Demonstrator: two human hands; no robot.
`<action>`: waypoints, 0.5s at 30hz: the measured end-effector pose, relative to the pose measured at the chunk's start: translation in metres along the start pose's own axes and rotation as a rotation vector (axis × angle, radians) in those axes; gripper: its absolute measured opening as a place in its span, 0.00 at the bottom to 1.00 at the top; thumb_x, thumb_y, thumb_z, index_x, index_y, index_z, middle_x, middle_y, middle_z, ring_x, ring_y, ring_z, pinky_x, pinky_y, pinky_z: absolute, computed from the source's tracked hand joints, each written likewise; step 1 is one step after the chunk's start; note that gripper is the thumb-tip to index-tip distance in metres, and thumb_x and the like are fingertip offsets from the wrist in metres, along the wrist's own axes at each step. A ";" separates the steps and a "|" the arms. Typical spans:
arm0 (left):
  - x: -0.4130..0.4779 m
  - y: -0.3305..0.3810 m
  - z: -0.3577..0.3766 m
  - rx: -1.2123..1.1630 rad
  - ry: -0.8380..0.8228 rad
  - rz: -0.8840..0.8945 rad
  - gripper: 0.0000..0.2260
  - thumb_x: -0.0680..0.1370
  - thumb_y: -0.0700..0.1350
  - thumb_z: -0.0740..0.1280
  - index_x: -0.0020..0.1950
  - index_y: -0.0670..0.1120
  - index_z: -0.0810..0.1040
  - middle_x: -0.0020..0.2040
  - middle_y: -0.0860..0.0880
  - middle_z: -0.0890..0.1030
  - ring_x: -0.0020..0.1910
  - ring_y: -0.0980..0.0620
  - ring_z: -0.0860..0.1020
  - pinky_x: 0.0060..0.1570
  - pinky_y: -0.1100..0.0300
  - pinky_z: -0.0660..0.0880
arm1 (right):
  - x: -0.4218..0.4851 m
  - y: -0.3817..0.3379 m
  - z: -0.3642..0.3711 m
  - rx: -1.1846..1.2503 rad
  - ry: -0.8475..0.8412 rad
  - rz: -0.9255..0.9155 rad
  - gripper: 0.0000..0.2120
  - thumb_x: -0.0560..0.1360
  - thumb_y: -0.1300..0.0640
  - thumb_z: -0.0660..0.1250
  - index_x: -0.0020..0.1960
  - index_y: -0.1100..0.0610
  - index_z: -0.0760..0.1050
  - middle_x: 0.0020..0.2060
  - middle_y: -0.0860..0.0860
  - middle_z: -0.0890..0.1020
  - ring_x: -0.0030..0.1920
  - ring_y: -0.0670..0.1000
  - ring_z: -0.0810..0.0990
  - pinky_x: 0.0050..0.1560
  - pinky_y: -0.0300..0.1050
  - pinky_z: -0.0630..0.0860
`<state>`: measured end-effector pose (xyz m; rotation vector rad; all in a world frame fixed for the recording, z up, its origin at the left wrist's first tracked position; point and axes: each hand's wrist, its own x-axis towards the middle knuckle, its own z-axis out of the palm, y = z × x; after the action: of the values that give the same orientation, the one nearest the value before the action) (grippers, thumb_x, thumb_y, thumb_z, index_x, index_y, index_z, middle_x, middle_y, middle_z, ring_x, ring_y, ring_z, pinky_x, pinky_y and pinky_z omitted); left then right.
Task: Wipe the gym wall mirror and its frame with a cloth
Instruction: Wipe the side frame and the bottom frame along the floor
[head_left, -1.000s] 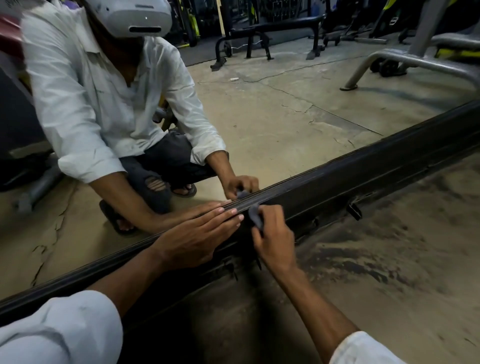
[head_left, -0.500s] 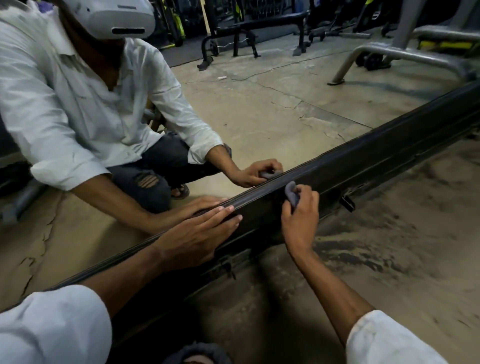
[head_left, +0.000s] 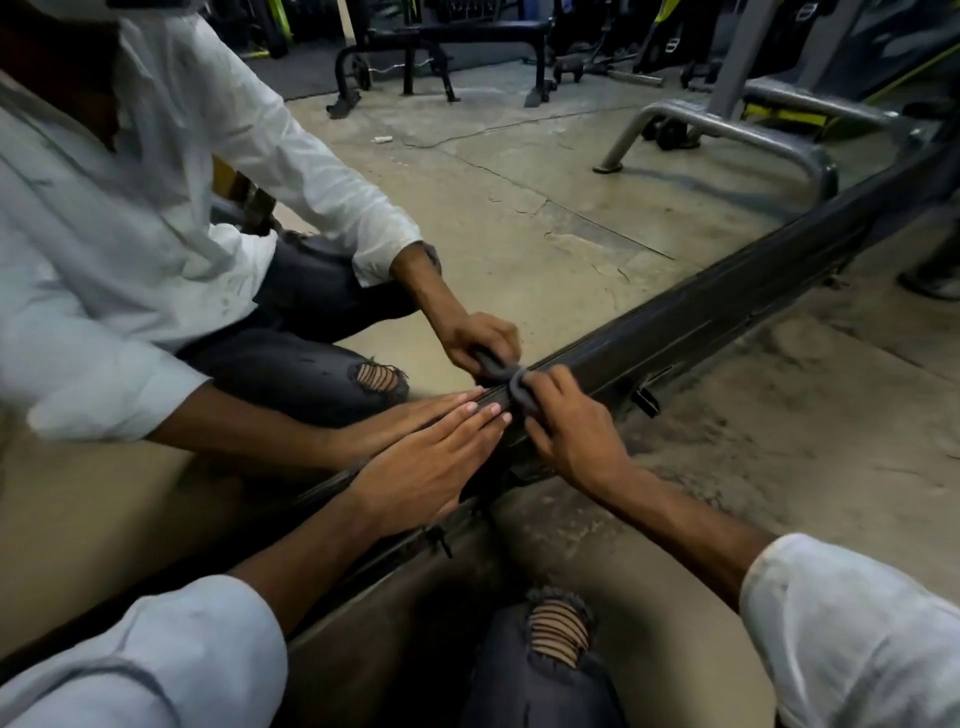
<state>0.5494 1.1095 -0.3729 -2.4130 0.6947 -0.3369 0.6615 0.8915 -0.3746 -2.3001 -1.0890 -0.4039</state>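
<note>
The wall mirror (head_left: 519, 208) fills the upper left and reflects me crouching in a white shirt. Its dark bottom frame (head_left: 701, 317) runs diagonally from lower left to upper right along the floor. My right hand (head_left: 571, 431) is shut on a small grey cloth (head_left: 519, 392) and presses it onto the frame's top edge at the glass. Just left of the cloth, my left hand (head_left: 431, 462) lies flat on the frame with fingers straight and together, fingertips near the cloth.
Dusty concrete floor (head_left: 779, 467) lies right of the frame, with a small dark bracket (head_left: 644, 397) at the frame's base. My knee in torn dark jeans (head_left: 556, 634) is at the bottom. The mirror shows a weight bench (head_left: 441, 47) and a grey machine leg (head_left: 727, 130).
My right hand moved the cloth right along the frame, then back left, close to my left fingertips. My left hand stayed flat on the frame. The camera dipped lower.
</note>
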 end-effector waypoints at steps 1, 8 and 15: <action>0.001 0.000 0.000 -0.010 -0.001 -0.006 0.41 0.83 0.54 0.60 0.85 0.33 0.44 0.86 0.34 0.47 0.86 0.38 0.45 0.84 0.42 0.38 | -0.001 -0.001 -0.007 -0.060 -0.099 -0.151 0.24 0.77 0.56 0.72 0.71 0.56 0.70 0.58 0.54 0.74 0.45 0.56 0.81 0.38 0.51 0.81; 0.001 -0.001 -0.005 0.019 -0.039 0.021 0.39 0.83 0.53 0.59 0.85 0.33 0.46 0.86 0.34 0.47 0.86 0.37 0.48 0.83 0.42 0.38 | 0.020 0.039 -0.031 -0.156 0.039 0.154 0.17 0.78 0.58 0.71 0.66 0.57 0.75 0.57 0.55 0.74 0.47 0.60 0.82 0.39 0.49 0.75; 0.000 -0.003 -0.006 0.070 -0.063 0.061 0.35 0.82 0.50 0.55 0.84 0.32 0.52 0.85 0.33 0.52 0.85 0.35 0.53 0.83 0.40 0.43 | 0.014 0.025 -0.022 -0.109 -0.105 -0.253 0.20 0.78 0.54 0.68 0.69 0.54 0.72 0.56 0.55 0.75 0.40 0.57 0.80 0.33 0.45 0.74</action>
<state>0.5481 1.1089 -0.3666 -2.3204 0.7149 -0.2555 0.6894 0.8739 -0.3592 -2.3050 -1.4512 -0.4531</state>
